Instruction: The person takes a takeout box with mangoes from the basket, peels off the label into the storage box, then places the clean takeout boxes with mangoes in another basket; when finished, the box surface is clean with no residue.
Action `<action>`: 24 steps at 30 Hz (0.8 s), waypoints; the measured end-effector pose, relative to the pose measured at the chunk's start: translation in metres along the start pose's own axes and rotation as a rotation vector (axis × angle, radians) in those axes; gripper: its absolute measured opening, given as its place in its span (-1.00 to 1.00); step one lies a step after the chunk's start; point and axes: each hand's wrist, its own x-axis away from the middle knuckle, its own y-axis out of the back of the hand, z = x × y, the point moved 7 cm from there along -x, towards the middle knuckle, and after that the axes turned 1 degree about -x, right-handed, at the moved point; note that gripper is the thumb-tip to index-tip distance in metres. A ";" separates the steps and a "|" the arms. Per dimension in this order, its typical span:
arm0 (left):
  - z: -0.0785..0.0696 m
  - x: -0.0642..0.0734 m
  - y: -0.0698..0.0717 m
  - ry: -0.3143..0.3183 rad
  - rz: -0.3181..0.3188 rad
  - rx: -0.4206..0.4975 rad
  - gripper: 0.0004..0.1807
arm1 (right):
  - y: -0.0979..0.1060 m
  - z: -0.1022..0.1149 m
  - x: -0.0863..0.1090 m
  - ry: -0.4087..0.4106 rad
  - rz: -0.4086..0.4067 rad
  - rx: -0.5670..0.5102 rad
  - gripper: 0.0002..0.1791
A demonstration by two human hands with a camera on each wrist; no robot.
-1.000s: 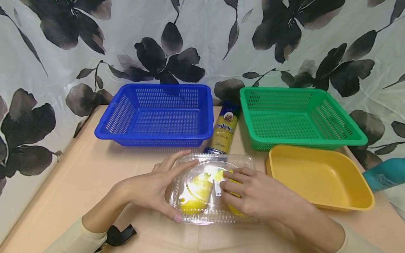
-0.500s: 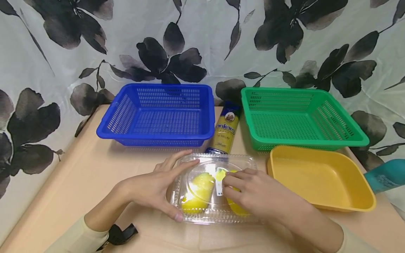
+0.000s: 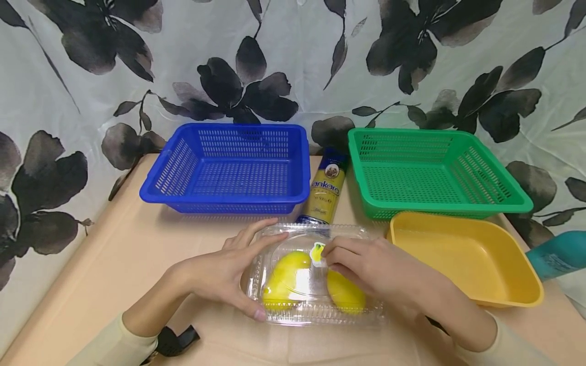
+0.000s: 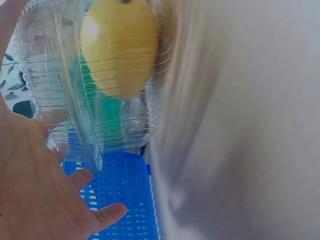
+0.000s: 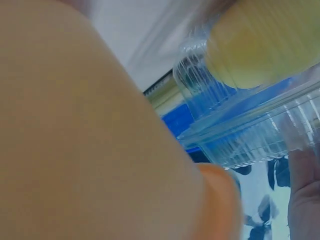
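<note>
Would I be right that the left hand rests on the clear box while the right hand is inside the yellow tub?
The right hand is not in the tub: the head view shows it at the sticker on the box.

A left fruit [image 3: 284,282] and a right fruit [image 3: 345,295] are held in a container [image 3: 311,292] on the worktop [image 3: 119,254], flanked by the left hand [image 3: 224,274] and right hand [image 3: 371,264]. Behind, a packet [image 3: 324,195] is laid between a left basket [image 3: 224,197] and a right basket [image 3: 448,208]; before the latter a tray [image 3: 462,259] is placed, bordered rightward by a bottle [image 3: 558,255].
</note>
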 end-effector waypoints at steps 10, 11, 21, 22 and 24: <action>0.002 -0.001 -0.002 0.018 0.002 0.002 0.37 | 0.008 -0.022 0.005 -0.136 -0.042 -0.240 -0.77; 0.002 -0.001 -0.002 0.018 0.002 0.003 0.37 | 0.009 -0.024 0.006 -0.155 -0.051 -0.259 -0.78; 0.001 -0.002 -0.001 0.006 -0.009 -0.006 0.37 | 0.027 -0.038 0.017 -0.262 -0.288 -0.632 -0.72; 0.001 -0.002 0.000 0.003 -0.012 -0.008 0.38 | 0.030 -0.039 0.018 -0.247 -0.316 -0.657 -0.73; 0.001 -0.002 -0.001 -0.001 -0.013 -0.010 0.38 | 0.033 -0.042 0.021 -0.242 -0.348 -0.696 -0.76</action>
